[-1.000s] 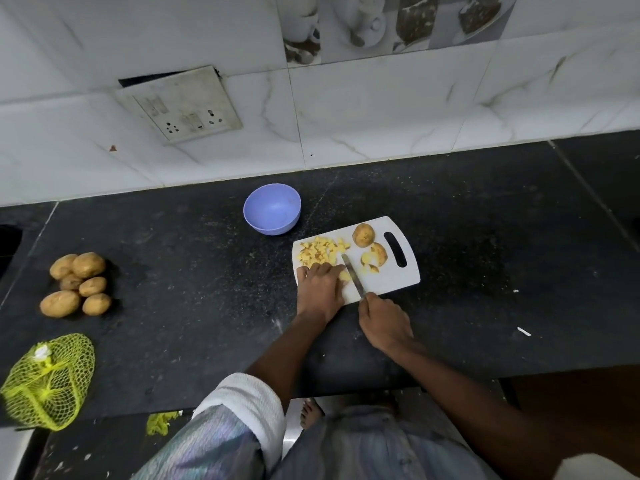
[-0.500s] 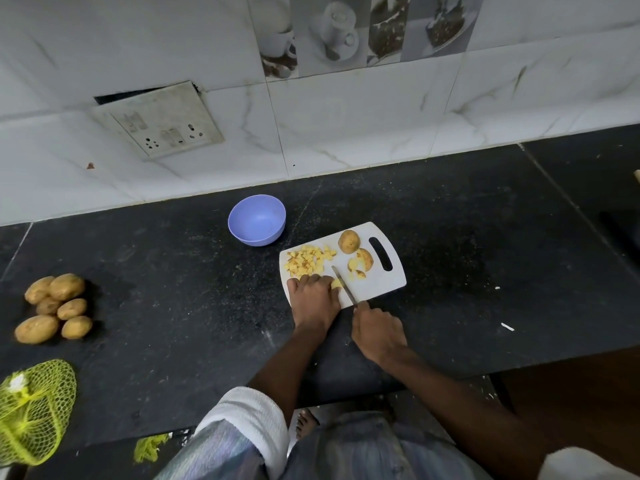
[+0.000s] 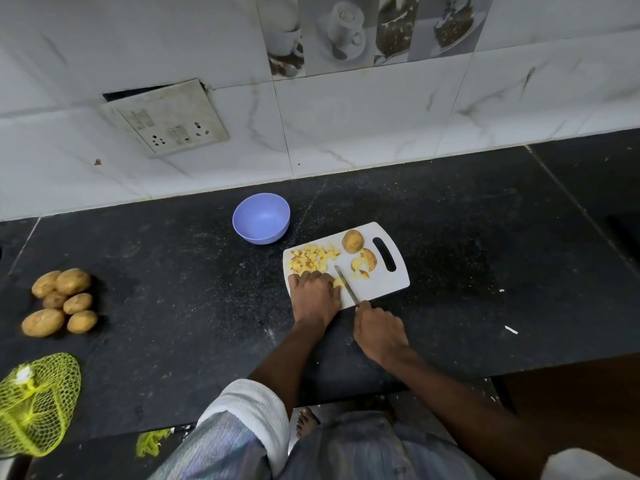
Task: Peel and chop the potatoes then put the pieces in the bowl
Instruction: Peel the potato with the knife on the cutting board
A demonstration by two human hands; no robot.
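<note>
While the right hand (image 3: pixel 379 332) grips the steel knife (image 3: pixel 346 285), the left hand (image 3: pixel 316 296) pins a pale yellow potato piece (image 3: pixel 337 282) on the white plastic cutting board (image 3: pixel 388 284). Firm but probably wet and slippery, the piece is best held from above, fingertips well back from the blade.

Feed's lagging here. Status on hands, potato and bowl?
Left hand pins potato piece on cutting board; right hand grips knife, mid-cut. Chopped pile on board. Purple bowl empty. Nothing obstructing.

White rolled sleeve (image 3: pixel 258 407), bare forearms
</note>
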